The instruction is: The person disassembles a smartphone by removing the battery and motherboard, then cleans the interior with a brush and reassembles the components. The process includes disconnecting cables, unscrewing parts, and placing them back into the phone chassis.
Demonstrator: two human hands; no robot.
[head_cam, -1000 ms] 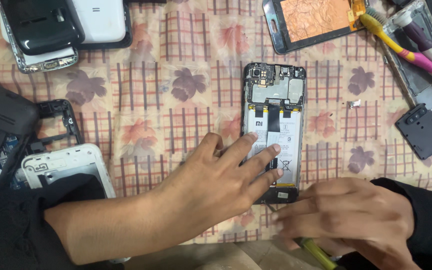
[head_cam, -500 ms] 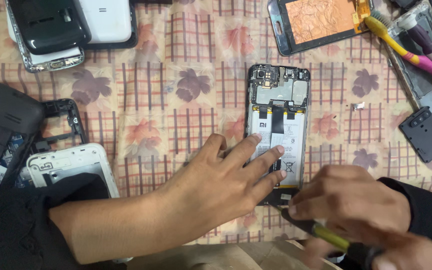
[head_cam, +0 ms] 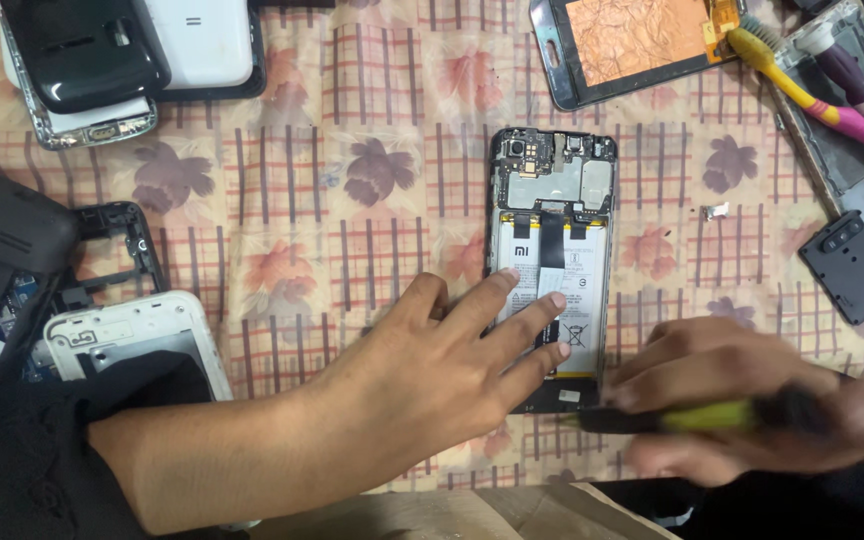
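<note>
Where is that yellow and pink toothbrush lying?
In the head view, the toothbrush lies at the top right of the cloth, across a grey phone frame, right of the copper-backed screen panel.

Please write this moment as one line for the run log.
left hand: pressing opened black phone | right hand: holding yellow-green screwdriver at phone's lower edge | surface: floral cloth

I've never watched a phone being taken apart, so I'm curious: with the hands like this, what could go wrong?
1. The right hand holds a green-handled tool with its tip at the bottom edge of the opened phone; a slip might gouge the battery or the board above it.
2. Only the left hand pins the phone to the patterned cloth, so it may slide.
3. The small loose part beside the phone could easily get lost.
</note>
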